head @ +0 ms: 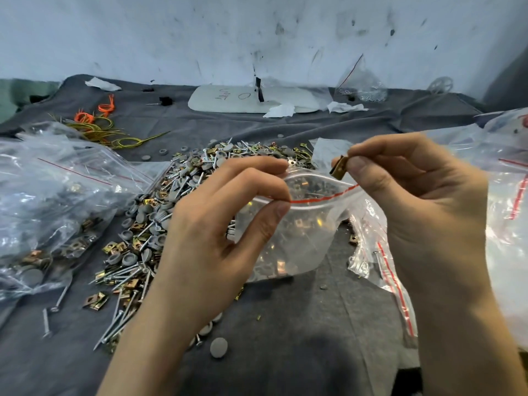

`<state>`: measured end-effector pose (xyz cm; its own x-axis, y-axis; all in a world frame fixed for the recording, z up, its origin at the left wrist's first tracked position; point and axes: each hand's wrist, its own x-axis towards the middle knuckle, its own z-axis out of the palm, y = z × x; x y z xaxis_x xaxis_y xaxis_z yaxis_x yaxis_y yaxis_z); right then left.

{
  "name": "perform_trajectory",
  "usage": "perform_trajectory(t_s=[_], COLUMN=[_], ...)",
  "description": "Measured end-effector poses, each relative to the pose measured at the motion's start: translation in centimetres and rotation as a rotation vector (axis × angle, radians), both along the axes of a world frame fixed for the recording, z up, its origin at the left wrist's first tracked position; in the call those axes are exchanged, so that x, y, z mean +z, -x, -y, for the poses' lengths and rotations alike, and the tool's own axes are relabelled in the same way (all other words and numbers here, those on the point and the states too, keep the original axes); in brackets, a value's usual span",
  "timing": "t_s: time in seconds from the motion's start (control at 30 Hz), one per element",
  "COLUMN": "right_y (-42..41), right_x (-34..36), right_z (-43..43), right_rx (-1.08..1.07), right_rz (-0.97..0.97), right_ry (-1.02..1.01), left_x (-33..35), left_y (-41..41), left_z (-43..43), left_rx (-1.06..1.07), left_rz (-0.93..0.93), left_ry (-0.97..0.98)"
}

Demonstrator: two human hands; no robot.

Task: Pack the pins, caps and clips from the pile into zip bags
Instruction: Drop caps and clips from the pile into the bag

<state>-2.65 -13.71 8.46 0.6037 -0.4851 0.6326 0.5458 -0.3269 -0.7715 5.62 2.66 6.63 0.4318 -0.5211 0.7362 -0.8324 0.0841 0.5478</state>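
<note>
A lone grey cap (pixel 219 347) lies nearest, on the dark grey cloth (pixel 314 324) that covers the worktop. Above it the left hand (pixel 225 224) pinches the near rim of a clear zip bag (pixel 297 238) between thumb and forefinger, its other fingers loosely curled. The bag's mouth gapes open, its red strip runs across towards the right hand (pixel 414 201), and brass pieces show through its lower part. The right hand pinches a small brass clip (pixel 339 168) between thumb and forefinger, just above the right end of the bag's mouth; whether its lower fingers also hold the rim I cannot tell. A second, flatter bag (pixel 383 261) lies under the right wrist.

Behind and left of the hands spreads the pile (pixel 160 218) of pins, grey caps and brass clips. Filled bags (pixel 51 201) sit at the left, and a large clear bag (pixel 508 195) at the right edge. Farther back lie orange and yellow wire ties (pixel 97 124), a white board (pixel 228 100), paper scraps (pixel 281 110) and another bag (pixel 360 81) against the scuffed wall (pixel 257 30).
</note>
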Motion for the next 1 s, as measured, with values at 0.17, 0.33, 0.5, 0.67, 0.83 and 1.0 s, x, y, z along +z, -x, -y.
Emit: perform_trajectory(t_s=[0.17, 0.33, 0.5, 0.67, 0.83, 1.0], right_y=[0.0, -0.8, -3.9, -5.2, -5.3, -5.0], right_x=[-0.2, -1.7, -7.6, -9.4, -9.1, -9.0], right_z=[0.2, 2.9, 4.4, 4.6, 4.2, 4.4], right_rx=[-0.022, -0.232, -0.34, -0.521, -0.58, -0.59], right_rz=[-0.038, -0.066, -0.719, -0.987, -1.066, -1.093], right_ry=[0.089, 0.027, 0.283, 0.524, 0.553, 0.522], left_x=[-0.1, -0.3, -0.5, -0.6, -0.7, -0.6], left_y=[-0.2, -0.8, -1.7, -1.9, -2.0, -2.0], left_z=[-0.1, -0.5, -1.0, -1.2, -1.3, -1.3], left_rx=[0.007, 0.049, 0.117, 0.136, 0.129, 0.127], left_rz=[0.008, -0.055, -0.081, -0.073, -0.062, -0.071], left_ry=[0.003, 0.045, 0.075, 0.079, 0.061, 0.055])
